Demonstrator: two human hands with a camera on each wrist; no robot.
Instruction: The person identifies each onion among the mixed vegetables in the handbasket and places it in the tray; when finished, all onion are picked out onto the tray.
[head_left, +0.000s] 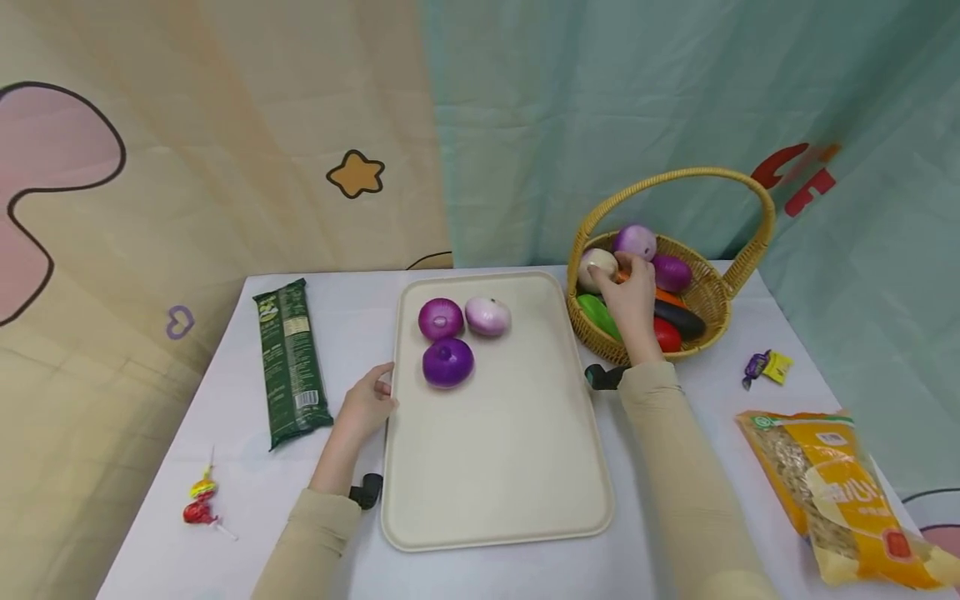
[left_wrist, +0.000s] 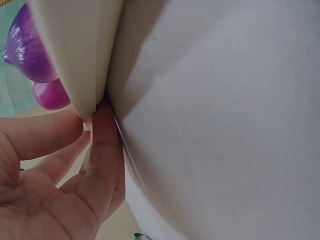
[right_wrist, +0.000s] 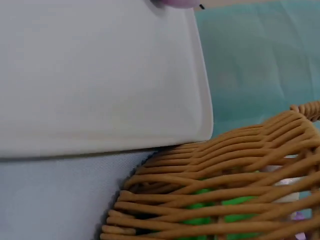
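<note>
On the cream tray (head_left: pixel 510 450) lie two purple onions (head_left: pixel 447 363) (head_left: pixel 440 319) and a pale purple-white onion (head_left: pixel 488 317). My left hand (head_left: pixel 369 402) pinches the tray's left rim; the left wrist view has the thumb (left_wrist: pixel 45 135) on one side and fingers (left_wrist: pixel 102 160) underneath. Reaching into the wicker basket (head_left: pixel 708 292), my right hand (head_left: pixel 632 298) holds a whitish onion (head_left: pixel 597 265) between thumb and fingers. The right wrist view has the basket's woven side (right_wrist: pixel 225 185) but not that hand.
Also in the basket are purple onions (head_left: pixel 636 242), an eggplant (head_left: pixel 678 318), a green vegetable (head_left: pixel 598 315) and a red one (head_left: pixel 666 335). Around the tray lie a green packet (head_left: pixel 292 367), lollipops (head_left: pixel 201 500), wrapped candies (head_left: pixel 767 367) and an orange bag (head_left: pixel 847 492).
</note>
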